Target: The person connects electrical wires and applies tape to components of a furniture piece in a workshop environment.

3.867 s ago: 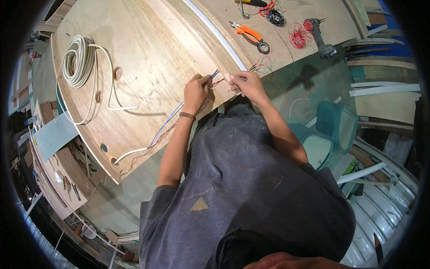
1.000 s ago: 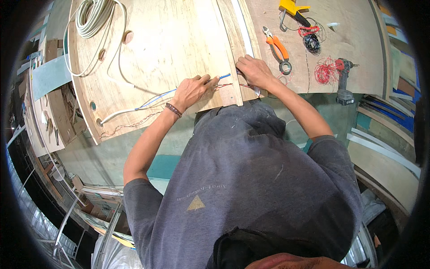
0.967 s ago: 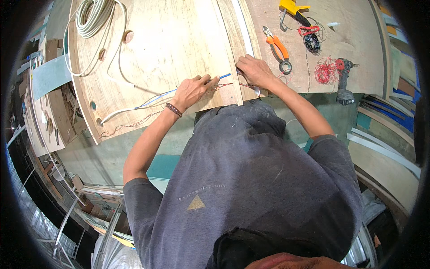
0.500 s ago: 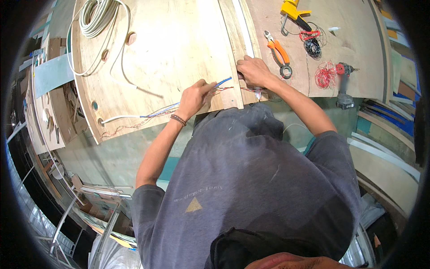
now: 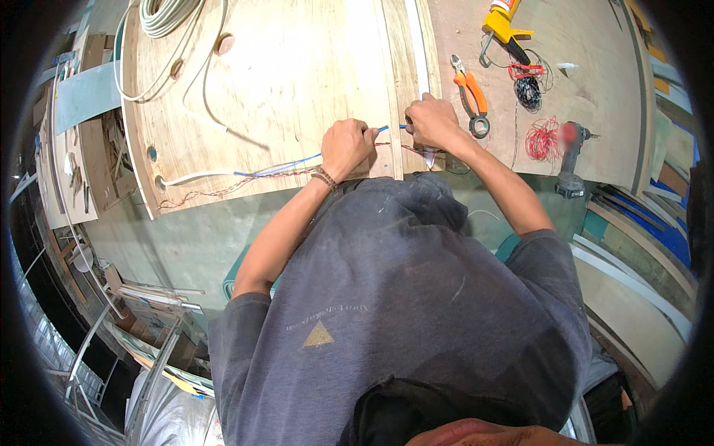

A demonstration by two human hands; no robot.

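Observation:
A blue wire point(image 5: 297, 163) comes out of the white cable sheath point(image 5: 201, 178) on the plywood panel point(image 5: 297, 67). My left hand point(image 5: 346, 151) is closed round this wire, left of the upright wooden strip point(image 5: 396, 82). The wire runs on to the strip and shows again on its right side. There my right hand point(image 5: 433, 123) has its fingers pinched on the wire; the fingertips are partly hidden. Below both hands, a twisted red and dark wire pair point(image 5: 186, 199) lies along the panel's near edge and crosses at the strip.
Right of my right hand lie orange-handled pliers point(image 5: 470, 97), a yellow caulking gun point(image 5: 507, 30), a black wire bundle point(image 5: 527, 95), a red wire coil point(image 5: 543, 140) and a cordless drill point(image 5: 571, 160). A white cable coil point(image 5: 167, 18) rests at the far left, near round holes in the panel.
My left hand has moved right, closer to the strip. The blue wire's end, left of the strip before, now reaches across it to my right hand, which has shifted slightly right.

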